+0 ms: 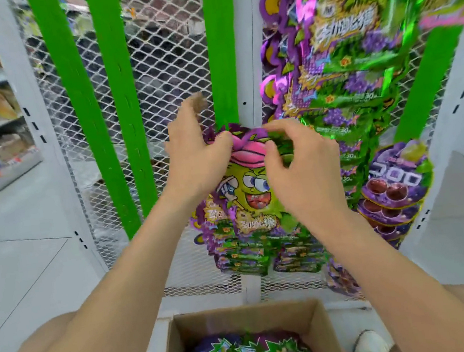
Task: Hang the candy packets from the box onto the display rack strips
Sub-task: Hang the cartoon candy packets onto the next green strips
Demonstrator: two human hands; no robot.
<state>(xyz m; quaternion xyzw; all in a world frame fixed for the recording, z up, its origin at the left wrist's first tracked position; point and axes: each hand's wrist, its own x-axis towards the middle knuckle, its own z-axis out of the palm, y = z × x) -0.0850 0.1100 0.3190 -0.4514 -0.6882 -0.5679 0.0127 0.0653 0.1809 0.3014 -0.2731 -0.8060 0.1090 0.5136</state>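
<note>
We've got bright green strips (122, 81) running down a white diamond-mesh rack (170, 66). The candy packet (248, 191) on top is lime green with purple edging, a yellow-green cartoon face and a pink cap. The packets (395, 185) off to the side are deep purple with dark red rounds. Plain brown cardboard box (242, 318), white shoes (370, 344).
</note>
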